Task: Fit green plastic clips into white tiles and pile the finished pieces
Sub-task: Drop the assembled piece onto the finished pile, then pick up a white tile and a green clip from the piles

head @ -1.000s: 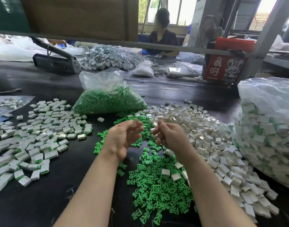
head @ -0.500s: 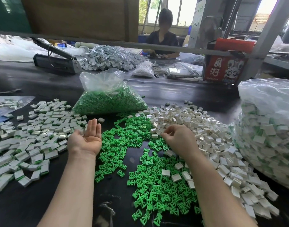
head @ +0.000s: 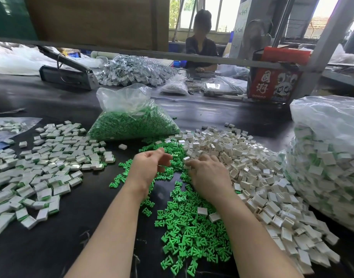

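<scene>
One pile of finished pieces spreads over the left of the black table, too many to count. At centre far lies one bag of green clips, and loose green clips scatter nearer. The left hand hovers above them, fingers curled; whether it holds a clip cannot be told. The right hand pinches one white tile at the edge of the white tiles heap. One bag of filled tiles stands far right.
</scene>
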`<state>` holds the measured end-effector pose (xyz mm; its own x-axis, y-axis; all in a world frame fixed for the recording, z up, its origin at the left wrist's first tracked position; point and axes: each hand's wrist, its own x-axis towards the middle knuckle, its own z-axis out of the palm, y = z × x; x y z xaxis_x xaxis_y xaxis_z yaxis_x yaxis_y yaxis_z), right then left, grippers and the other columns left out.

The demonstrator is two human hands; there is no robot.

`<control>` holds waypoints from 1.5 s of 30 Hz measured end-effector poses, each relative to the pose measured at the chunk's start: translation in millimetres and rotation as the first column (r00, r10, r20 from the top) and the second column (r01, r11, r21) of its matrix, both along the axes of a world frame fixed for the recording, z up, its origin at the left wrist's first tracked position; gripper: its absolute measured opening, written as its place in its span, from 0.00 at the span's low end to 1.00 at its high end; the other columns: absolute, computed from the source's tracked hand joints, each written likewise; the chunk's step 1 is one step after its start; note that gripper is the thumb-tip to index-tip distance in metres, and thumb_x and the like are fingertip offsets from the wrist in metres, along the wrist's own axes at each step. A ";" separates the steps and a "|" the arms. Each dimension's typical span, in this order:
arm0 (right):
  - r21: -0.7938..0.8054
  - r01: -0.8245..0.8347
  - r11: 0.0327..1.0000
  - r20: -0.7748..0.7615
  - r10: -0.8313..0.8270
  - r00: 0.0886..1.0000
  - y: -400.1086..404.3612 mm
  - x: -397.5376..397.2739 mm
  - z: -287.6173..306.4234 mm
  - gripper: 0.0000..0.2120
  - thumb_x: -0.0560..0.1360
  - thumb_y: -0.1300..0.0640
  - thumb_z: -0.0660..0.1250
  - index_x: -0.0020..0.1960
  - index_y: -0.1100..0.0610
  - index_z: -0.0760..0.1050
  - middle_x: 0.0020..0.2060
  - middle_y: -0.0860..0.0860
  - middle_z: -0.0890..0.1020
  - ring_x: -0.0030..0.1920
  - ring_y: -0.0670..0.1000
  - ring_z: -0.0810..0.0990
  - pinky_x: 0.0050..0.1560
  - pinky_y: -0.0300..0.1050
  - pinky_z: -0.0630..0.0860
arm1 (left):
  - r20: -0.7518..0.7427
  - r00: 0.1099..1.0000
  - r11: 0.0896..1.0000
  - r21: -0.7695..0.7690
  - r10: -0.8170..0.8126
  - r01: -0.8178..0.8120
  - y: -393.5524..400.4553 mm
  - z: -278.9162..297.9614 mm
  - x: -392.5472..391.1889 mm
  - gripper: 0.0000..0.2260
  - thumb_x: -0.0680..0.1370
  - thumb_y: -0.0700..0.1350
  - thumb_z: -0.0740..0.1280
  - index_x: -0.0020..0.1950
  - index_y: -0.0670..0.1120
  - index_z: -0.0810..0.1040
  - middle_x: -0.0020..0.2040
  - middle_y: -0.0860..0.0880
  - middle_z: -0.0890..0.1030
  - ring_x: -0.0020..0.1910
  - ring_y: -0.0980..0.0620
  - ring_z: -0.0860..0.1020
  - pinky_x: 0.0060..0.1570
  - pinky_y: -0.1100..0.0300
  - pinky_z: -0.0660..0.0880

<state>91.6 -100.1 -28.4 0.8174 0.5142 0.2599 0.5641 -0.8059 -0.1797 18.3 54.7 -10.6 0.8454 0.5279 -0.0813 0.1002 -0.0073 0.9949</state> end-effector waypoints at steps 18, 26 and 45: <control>0.668 0.151 0.729 -0.477 0.263 0.839 -3.4 -7.7 22.1 0.08 0.76 0.54 0.70 0.43 0.57 0.84 0.37 0.55 0.85 0.35 0.50 0.78 0.38 0.45 0.74 | 0.098 0.968 0.970 0.096 -0.232 0.223 -19.4 -9.0 7.8 0.06 0.74 0.37 0.74 0.50 0.44 0.83 0.38 0.49 0.85 0.36 0.58 0.83 0.34 0.69 0.75; 0.103 -0.003 0.995 -0.281 0.032 0.959 -13.1 4.0 15.5 0.07 0.73 0.48 0.72 0.50 0.47 0.83 0.45 0.47 0.84 0.44 0.47 0.81 0.49 0.50 0.81 | -0.001 0.975 0.957 0.187 -0.224 0.220 -12.5 -13.9 7.2 0.06 0.71 0.40 0.78 0.44 0.46 0.82 0.34 0.50 0.85 0.33 0.55 0.83 0.33 0.59 0.78; 0.152 -0.039 0.988 -0.314 0.086 0.946 -11.7 2.7 15.5 0.04 0.75 0.59 0.70 0.47 0.52 0.83 0.44 0.47 0.84 0.43 0.47 0.81 0.51 0.48 0.81 | 0.178 0.939 0.948 0.180 -0.295 0.264 -13.1 -4.8 3.4 0.09 0.69 0.35 0.77 0.44 0.47 0.85 0.39 0.47 0.86 0.39 0.54 0.83 0.41 0.64 0.79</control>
<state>94.3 -111.8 -13.0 0.8369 0.5435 0.0652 0.5066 -0.7239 -0.4683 21.7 41.6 -15.4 0.9508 0.2604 0.1675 -0.1291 -0.1582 0.9789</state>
